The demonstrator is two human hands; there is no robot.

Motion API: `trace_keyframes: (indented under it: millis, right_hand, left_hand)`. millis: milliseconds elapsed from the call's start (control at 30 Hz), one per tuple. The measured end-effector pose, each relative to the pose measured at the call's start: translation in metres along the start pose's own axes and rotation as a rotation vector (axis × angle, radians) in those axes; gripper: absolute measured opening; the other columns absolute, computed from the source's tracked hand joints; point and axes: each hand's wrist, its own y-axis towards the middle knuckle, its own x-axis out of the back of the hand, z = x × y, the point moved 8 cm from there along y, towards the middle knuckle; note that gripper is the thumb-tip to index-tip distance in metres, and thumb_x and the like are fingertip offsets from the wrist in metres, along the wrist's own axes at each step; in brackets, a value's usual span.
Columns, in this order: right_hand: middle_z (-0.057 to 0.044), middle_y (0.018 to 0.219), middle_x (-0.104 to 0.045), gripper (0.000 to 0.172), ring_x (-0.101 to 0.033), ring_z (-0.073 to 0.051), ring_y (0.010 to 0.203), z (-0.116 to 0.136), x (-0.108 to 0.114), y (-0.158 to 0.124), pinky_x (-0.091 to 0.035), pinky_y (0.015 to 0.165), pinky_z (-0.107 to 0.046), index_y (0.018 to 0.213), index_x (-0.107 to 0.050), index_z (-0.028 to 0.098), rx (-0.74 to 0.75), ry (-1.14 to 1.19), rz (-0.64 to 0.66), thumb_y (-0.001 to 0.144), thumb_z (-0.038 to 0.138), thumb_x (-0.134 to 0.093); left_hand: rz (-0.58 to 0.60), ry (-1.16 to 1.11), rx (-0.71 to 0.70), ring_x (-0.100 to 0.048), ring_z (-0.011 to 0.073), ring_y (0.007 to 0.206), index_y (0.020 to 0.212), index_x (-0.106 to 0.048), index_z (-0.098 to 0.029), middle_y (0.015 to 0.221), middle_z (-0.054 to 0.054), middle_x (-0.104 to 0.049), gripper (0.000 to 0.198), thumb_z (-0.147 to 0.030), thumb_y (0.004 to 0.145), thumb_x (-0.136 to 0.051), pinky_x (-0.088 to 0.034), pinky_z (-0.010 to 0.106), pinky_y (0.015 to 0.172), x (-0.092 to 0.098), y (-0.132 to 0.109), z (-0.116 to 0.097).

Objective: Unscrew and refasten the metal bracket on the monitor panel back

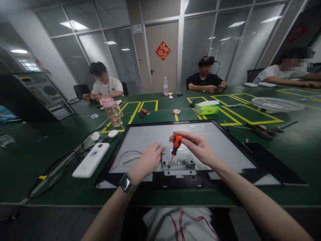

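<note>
My right hand (197, 144) grips the top of an orange and black screwdriver (177, 144) between thumb and fingers. The screwdriver stands tilted, its tip down at the left part of a metal box (165, 160) with a row of ports. Against the left side of that box rests my left hand (149, 159), its fingers stretched out; a watch (127, 183) is on the wrist. Under both hands lies a flat display panel (220, 147) with a black frame, its pale back facing up. Thin coloured wires (130, 160) lie loose on the panel to the left.
Left of the panel lie a white power bank (91, 160), a black cable (54, 167) and a pink-lidded bottle (112, 112). A dark flat panel (274, 162) is at the right. Behind stand a green tissue pack (207, 108) and a water bottle (165, 86). Several people sit across the table.
</note>
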Motion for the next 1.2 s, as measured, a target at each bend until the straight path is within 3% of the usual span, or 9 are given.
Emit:
trace_keyframes:
  millis: [167,333,400,600,700,867,967,1100,1200]
  right_hand:
    - [-0.004,0.092,-0.063,0.018,-0.062,-0.018,0.088,0.013,0.007,0.000,-0.053,0.082,-0.035,0.101,-0.074,0.027,0.123,-0.229,-0.131,0.083,0.029,-0.069]
    - [-0.008,0.117,-0.065,0.032,-0.063,-0.022,0.105,0.011,-0.002,-0.002,-0.051,0.092,-0.041,0.126,-0.061,0.029,0.082,-0.182,-0.034,0.094,0.031,-0.053]
    - [-0.008,0.116,-0.067,0.036,-0.065,-0.022,0.104,0.007,-0.004,-0.003,-0.053,0.091,-0.042,0.130,-0.057,0.027,0.051,-0.149,-0.014,0.094,0.030,-0.054]
    - [-0.003,0.088,-0.063,0.019,-0.062,-0.019,0.083,0.009,0.008,-0.003,-0.053,0.081,-0.036,0.101,-0.070,0.025,0.162,-0.364,-0.177,0.082,0.027,-0.070]
    - [-0.005,0.095,-0.064,0.025,-0.063,-0.021,0.088,0.007,0.008,-0.004,-0.052,0.083,-0.039,0.114,-0.065,0.026,0.164,-0.394,-0.150,0.090,0.030,-0.059]
    - [-0.010,0.121,-0.065,0.039,-0.065,-0.024,0.102,0.003,-0.001,-0.005,-0.053,0.086,-0.043,0.135,-0.051,0.028,0.133,-0.194,-0.036,0.097,0.030,-0.044]
    - [-0.008,0.110,-0.068,0.035,-0.068,-0.021,0.091,0.002,0.001,-0.005,-0.055,0.081,-0.039,0.129,-0.056,0.027,0.129,-0.264,-0.114,0.094,0.028,-0.052]
    - [-0.005,0.086,-0.066,0.025,-0.063,-0.020,0.078,0.011,0.008,-0.007,-0.052,0.077,-0.037,0.112,-0.066,0.023,0.217,-0.540,-0.266,0.087,0.028,-0.063]
    - [-0.008,0.099,-0.066,0.035,-0.063,-0.021,0.086,0.011,0.005,-0.007,-0.052,0.081,-0.040,0.127,-0.057,0.023,0.242,-0.549,-0.207,0.093,0.028,-0.052]
  left_hand:
    - [0.005,0.011,0.009,-0.046,0.0244,0.130,0.133,-0.050,-0.016,0.140,0.014,-0.050,0.042,-0.012,0.093,-0.039,-0.036,0.041,0.110,0.002,-0.001,-0.001]
    - [-0.007,-0.002,0.002,-0.047,0.0244,0.130,0.132,-0.051,-0.016,0.140,0.014,-0.050,0.040,-0.014,0.094,-0.038,-0.036,0.042,0.110,0.001,0.000,-0.001]
    - [-0.006,-0.004,0.002,-0.047,0.0244,0.130,0.132,-0.051,-0.017,0.140,0.014,-0.050,0.040,-0.014,0.094,-0.038,-0.036,0.043,0.110,0.001,0.000,0.000]
    - [0.020,0.011,0.009,-0.046,0.0248,0.131,0.134,-0.050,-0.015,0.141,0.015,-0.050,0.042,-0.013,0.094,-0.038,-0.036,0.042,0.111,0.001,-0.001,-0.002]
    - [0.013,0.016,0.012,-0.046,0.0248,0.130,0.133,-0.050,-0.016,0.140,0.014,-0.050,0.041,-0.013,0.094,-0.038,-0.037,0.042,0.110,0.001,-0.001,-0.001]
    - [-0.001,0.012,-0.001,-0.047,0.0244,0.130,0.132,-0.051,-0.017,0.139,0.014,-0.051,0.040,-0.014,0.094,-0.039,-0.037,0.041,0.109,0.001,0.000,0.000]
    - [-0.003,0.009,0.000,-0.047,0.0247,0.130,0.132,-0.051,-0.016,0.140,0.014,-0.050,0.040,-0.014,0.094,-0.039,-0.036,0.042,0.110,0.001,-0.001,0.000]
    - [-0.001,0.009,0.003,-0.047,0.0242,0.129,0.132,-0.051,-0.016,0.140,0.014,-0.051,0.040,-0.014,0.094,-0.038,-0.036,0.041,0.110,0.002,-0.001,-0.001]
    - [0.005,0.008,0.002,-0.048,0.0244,0.129,0.132,-0.051,-0.016,0.140,0.014,-0.051,0.040,-0.014,0.094,-0.038,-0.036,0.041,0.110,0.003,-0.001,-0.002]
